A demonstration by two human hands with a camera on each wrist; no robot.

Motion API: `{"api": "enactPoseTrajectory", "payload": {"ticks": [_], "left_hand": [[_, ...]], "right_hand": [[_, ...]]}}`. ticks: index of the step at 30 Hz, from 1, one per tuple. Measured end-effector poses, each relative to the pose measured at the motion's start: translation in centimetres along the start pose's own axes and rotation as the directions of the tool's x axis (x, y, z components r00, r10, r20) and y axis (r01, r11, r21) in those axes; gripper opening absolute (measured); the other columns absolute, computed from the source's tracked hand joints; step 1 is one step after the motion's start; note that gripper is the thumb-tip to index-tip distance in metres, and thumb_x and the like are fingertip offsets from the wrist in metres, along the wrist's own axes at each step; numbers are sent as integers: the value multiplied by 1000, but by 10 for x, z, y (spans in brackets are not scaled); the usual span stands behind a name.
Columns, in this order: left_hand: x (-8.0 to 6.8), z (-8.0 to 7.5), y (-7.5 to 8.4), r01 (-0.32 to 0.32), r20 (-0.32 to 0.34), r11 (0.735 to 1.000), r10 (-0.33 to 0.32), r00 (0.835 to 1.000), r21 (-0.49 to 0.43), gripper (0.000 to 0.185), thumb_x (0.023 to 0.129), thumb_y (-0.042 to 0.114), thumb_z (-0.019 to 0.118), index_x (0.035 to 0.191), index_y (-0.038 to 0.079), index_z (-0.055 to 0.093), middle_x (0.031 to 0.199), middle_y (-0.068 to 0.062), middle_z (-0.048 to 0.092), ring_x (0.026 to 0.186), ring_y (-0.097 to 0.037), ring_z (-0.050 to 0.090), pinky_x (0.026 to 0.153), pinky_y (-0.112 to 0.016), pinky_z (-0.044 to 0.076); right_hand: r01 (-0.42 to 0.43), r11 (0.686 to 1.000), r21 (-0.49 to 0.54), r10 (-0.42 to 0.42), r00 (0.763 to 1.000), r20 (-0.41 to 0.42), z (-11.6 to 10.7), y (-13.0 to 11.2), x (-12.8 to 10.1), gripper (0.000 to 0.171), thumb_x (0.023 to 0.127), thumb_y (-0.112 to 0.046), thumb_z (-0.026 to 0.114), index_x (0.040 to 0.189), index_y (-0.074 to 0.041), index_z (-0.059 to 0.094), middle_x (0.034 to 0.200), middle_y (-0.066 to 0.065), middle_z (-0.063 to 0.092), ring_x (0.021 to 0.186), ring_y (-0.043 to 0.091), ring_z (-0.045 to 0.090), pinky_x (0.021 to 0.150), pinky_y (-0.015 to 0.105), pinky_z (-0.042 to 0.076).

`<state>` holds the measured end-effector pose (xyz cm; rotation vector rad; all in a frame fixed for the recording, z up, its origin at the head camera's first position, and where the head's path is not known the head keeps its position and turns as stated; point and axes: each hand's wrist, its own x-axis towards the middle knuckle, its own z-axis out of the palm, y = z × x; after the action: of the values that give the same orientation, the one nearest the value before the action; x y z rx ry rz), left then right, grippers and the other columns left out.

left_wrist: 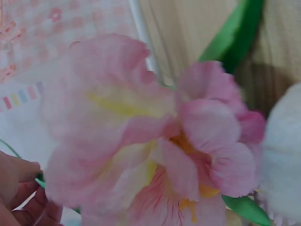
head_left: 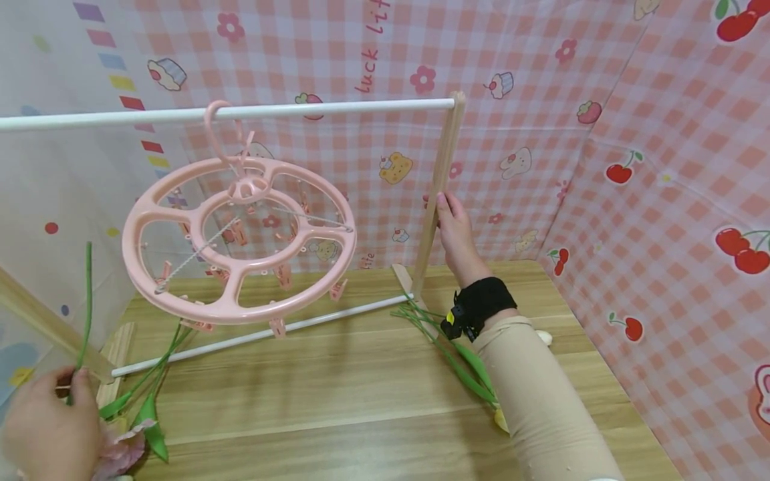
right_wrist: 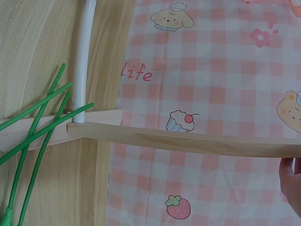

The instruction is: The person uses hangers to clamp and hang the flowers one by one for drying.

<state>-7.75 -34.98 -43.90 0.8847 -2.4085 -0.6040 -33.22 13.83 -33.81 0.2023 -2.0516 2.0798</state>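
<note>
At the bottom left end of the wooden drying rack (head_left: 438, 177), my left hand (head_left: 48, 431) is pinching a thin green stem (head_left: 87, 300) with curled fingers (left_wrist: 21, 188). The stem is sticking almost straight up, just in front of the rack's slanted left post (head_left: 51, 327). A big pink flower (left_wrist: 150, 141) is sitting right beside this hand, down near the table edge, and in the left wrist view it is filling almost everything and looking blurry. Green leaves (head_left: 150, 417) are lying on the wooden table (head_left: 337, 407) next to that flower, close to the rack's left foot.

My right hand (head_left: 454, 230) is far from my left hand, over at the rack's right post. Its fingers are reaching up and touching the post about halfway up. I cannot tell if they are wrapping around it or only resting on it. In the right wrist view only my fingertips (right_wrist: 291, 181) are showing, just under the post.

More green stems (right_wrist: 35, 136) are lying on the table by the rack's right foot, and my sleeve (head_left: 535, 394) is lying over some of them. A black wrist band (head_left: 481, 304) is sitting on that arm.

A round pink clip hanger (head_left: 237, 240) is hanging by its hook from the rack's white top bar (head_left: 228, 112), between my two hands. Little pink clips (head_left: 278, 326) are dangling under it. A white bottom bar (head_left: 259, 334) is running along the table between the rack's feet. A pink checked cloth (head_left: 662, 167) with cherries and cupcakes is standing behind the rack.
</note>
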Motion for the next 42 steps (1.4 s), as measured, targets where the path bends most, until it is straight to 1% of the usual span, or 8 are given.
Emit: {"api": "enactPoseTrajectory", "payload": {"ticks": [4, 8, 12, 16, 23, 31, 36, 42], "left_hand": [[-4, -1, 7, -26, -148, 997, 14, 989, -79, 33, 96, 21, 49, 111, -3, 63, 104, -24, 62, 88, -36, 51, 67, -43, 30], [-6, -2, 13, -49, -274, 985, 2, 962, -166, 30, 92, 21, 54, 108, -1, 67, 85, 1, 56, 79, 6, 38, 70, -30, 29], [-9, -7, 22, -12, -294, 973, -57, 954, -230, 33, 94, 26, 52, 115, 4, 65, 89, 22, 48, 87, 18, 32, 77, -22, 29], [-11, -13, 31, 19, -303, 957, -110, 947, -288, 37, 96, 34, 49, 119, 8, 63, 87, 38, 34, 85, 24, 28, 71, -10, 24], [-16, -26, 51, 44, -302, 913, -179, 936, -405, 33, 96, 39, 48, 123, 25, 60, 88, 39, 36, 90, 23, 33, 95, -16, 31], [-23, -37, 69, -35, -357, 872, -163, 920, -489, 28, 97, 35, 49, 123, 27, 56, 103, 34, 45, 102, 12, 43, 91, -12, 36], [-27, -38, 74, -104, -414, 871, -120, 902, -479, 28, 97, 36, 48, 123, 27, 54, 107, 34, 45, 105, 10, 46, 90, -12, 37], [-29, -42, 78, -117, -453, 852, -151, 878, -511, 32, 95, 38, 51, 123, 23, 55, 110, 29, 52, 104, 8, 50, 93, -13, 40]], "right_hand": [[-18, 1000, 2, 18, 1000, 4, 0, -6, -4, 42, 102, -29, 38, 137, -7, 46, 131, 19, 53, 116, 24, 50, 106, 39, 40], [-34, 999, -16, 34, 999, 1, 3, -18, -12, 42, 103, -28, 36, 138, -6, 44, 132, 20, 53, 117, 25, 50, 106, 38, 41], [-41, 999, -28, 41, 999, -2, 4, -24, -17, 43, 103, -28, 36, 139, -7, 43, 133, 18, 52, 119, 25, 49, 107, 38, 40], [-36, 999, -14, 36, 999, 5, 3, -21, -15, 43, 103, -28, 36, 139, -6, 43, 133, 19, 52, 120, 26, 49, 108, 38, 40], [-13, 1000, 11, 13, 1000, 1, 1, -2, 0, 44, 101, -32, 39, 139, -10, 45, 131, 18, 53, 118, 23, 50, 107, 37, 40], [-5, 1000, 0, 5, 1000, -11, 1, 1, 0, 45, 101, -36, 39, 137, -11, 47, 129, 15, 55, 116, 21, 51, 107, 38, 40], [9, 1000, -8, -9, 1000, -8, 1, 2, 0, 44, 101, -35, 39, 135, -9, 48, 128, 16, 56, 116, 22, 51, 107, 39, 41], [22, 1000, -12, -22, 1000, -3, 2, -3, -2, 43, 102, -32, 38, 133, -6, 49, 128, 18, 56, 116, 25, 52, 105, 38, 43]]}}
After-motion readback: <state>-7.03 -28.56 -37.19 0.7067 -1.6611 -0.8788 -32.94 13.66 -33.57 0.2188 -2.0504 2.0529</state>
